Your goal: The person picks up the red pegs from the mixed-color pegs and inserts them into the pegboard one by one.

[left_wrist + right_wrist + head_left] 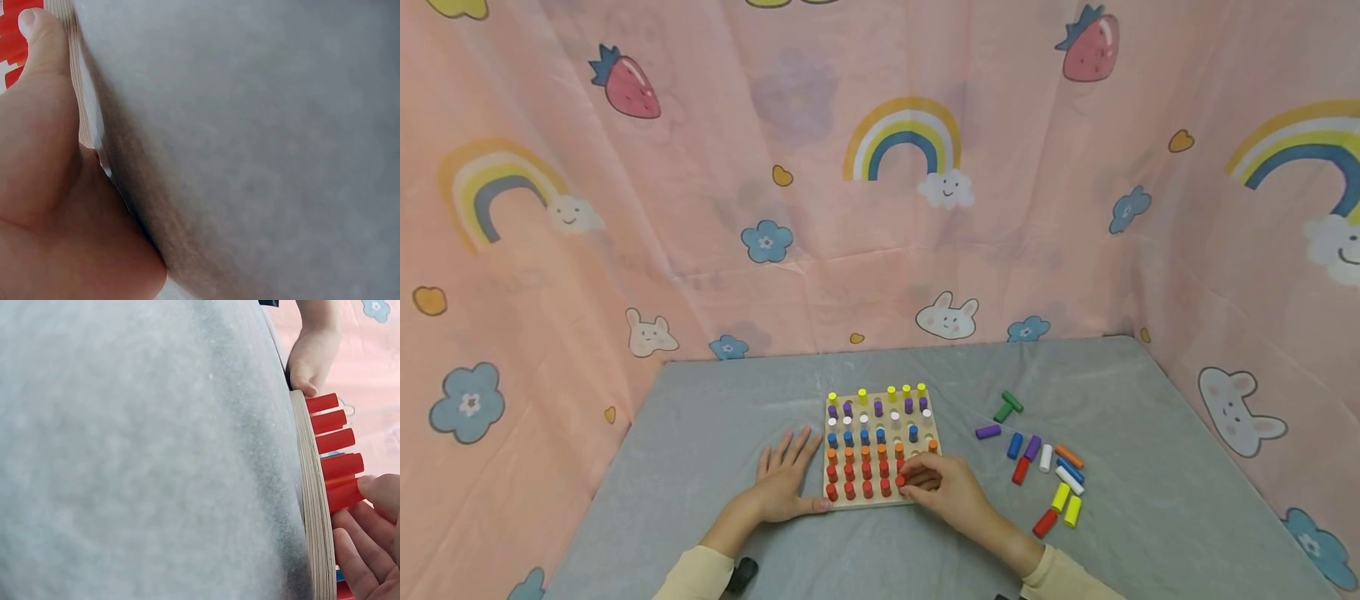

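Observation:
A wooden pegboard [880, 502] lies on the table with rows of yellow, purple, white, blue, orange and red pegs standing in it. My right hand [951, 492] is at its near right part, thumb and fingertips pinching a red peg [342, 495] that stands in the front row. Several red pegs stand beside it, seen from the side in the right wrist view. My left hand [782, 483] lies flat with spread fingers left of the board, its thumb touching the near left corner. In the left wrist view, that thumb [47, 44] rests against the wooden edge.
Loose pegs lie right of the board: green pegs [1012, 402] at the back, a purple peg [988, 432], a white peg [1046, 457], an orange peg [1069, 456], yellow pegs [1072, 511] and a red peg [1045, 523] nearer. Grey cloth [700, 433] covers the table; a patterned pink curtain [700, 167] surrounds it.

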